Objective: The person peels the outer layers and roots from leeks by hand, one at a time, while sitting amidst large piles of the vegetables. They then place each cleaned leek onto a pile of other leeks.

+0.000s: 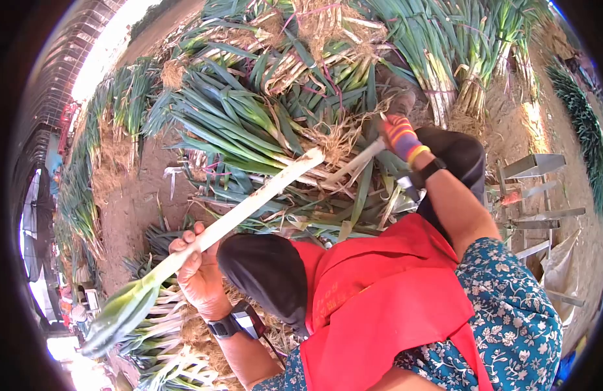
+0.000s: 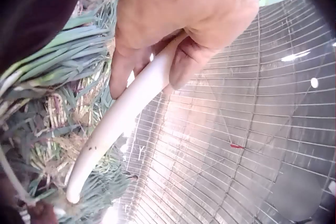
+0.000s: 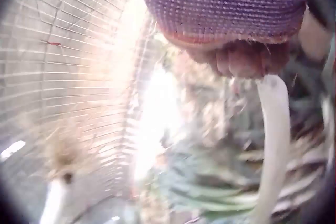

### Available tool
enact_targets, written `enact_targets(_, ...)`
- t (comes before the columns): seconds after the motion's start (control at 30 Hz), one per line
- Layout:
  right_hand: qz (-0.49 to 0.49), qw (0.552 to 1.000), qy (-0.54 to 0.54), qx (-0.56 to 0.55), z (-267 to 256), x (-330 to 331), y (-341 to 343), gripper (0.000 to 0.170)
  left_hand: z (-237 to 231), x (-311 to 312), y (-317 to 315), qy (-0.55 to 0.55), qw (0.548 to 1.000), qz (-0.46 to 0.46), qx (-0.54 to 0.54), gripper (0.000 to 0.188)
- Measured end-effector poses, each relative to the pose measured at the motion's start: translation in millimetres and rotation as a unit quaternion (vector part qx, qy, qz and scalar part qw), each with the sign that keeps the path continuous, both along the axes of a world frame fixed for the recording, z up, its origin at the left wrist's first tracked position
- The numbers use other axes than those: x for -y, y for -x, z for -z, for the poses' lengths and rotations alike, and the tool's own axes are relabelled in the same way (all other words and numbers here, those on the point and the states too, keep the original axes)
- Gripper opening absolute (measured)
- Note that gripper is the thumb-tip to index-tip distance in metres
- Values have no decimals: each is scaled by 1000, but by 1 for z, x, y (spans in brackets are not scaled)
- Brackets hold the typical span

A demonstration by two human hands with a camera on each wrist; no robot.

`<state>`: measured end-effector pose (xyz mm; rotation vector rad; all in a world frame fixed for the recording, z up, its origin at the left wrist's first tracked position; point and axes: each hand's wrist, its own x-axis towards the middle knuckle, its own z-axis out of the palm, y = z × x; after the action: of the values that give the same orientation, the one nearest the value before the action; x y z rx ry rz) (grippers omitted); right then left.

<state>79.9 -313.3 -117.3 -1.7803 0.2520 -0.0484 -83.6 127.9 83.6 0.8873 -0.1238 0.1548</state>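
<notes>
My bare left hand (image 1: 200, 274) grips a long leek (image 1: 249, 205) with its thumb and fingers around the white stalk. Its green leaves (image 1: 122, 313) point to the lower left, and its root end points toward my right hand. In the left wrist view, the stalk (image 2: 126, 103) runs down from my left hand (image 2: 178, 24). My right hand (image 1: 400, 138), in a striped glove with bare fingertips, holds a pale strip (image 1: 358, 161) of what looks like leek skin. The right wrist view shows that strip (image 3: 275, 129) hanging below the curled fingertips (image 3: 247, 61).
Loose leeks (image 1: 229, 124) lie piled before me, roots and leaves crossing. Tied bundles (image 1: 438, 72) stand behind at the right. More leeks (image 1: 177, 332) lie at the lower left. A metal frame stool (image 1: 536, 166) stands at the right. My knees flank the red apron (image 1: 392, 280).
</notes>
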Motion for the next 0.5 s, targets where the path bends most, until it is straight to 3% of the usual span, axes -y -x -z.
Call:
enact_targets(0.03, -132, 935, 326, 44, -3, 17, 12, 18, 2, -2, 4, -17, 1000, -15, 4, 28)
enact_targets(0.07, -144, 855, 488, 102, -6, 14, 31, 35, 2, -5, 6, -36, 999, -29, 6, 29)
enact_targets(0.1, -146, 815, 553, 91, 7, 14, 37, 41, 3, -6, 7, -41, 999, -27, 5, 30)
enact_targets(0.17, -104, 820, 535, 175, 7, 13, 34, 47, 0, -1, 8, -49, 999, -20, 1, 30)
enact_targets(0.2, -103, 896, 378, 211, -22, -6, 37, 47, 0, 2, 10, -60, 998, -13, -7, 29)
enact_targets(0.23, -105, 939, 209, 251, -54, -25, 41, 46, 1, 4, 11, -60, 998, -13, -9, 29)
enact_targets(0.3, -180, 894, 224, 343, -143, -69, 68, 46, 3, 10, 9, -68, 998, -7, -7, 31)
enact_targets(0.33, -206, 746, 464, 432, -174, -82, 79, 46, 4, 12, 9, -66, 998, -5, -7, 31)
enact_targets(0.37, -202, 741, 449, 456, -185, -96, 83, 46, 5, 13, 9, -59, 998, 8, 0, 31)
enact_targets(0.47, -191, 747, 470, 430, -150, -112, 76, 47, 3, 16, 15, -41, 999, 10, 11, 30)
enact_targets(0.5, -223, 757, 429, 440, -144, -113, 76, 47, 1, 18, 15, -34, 999, 7, 13, 29)
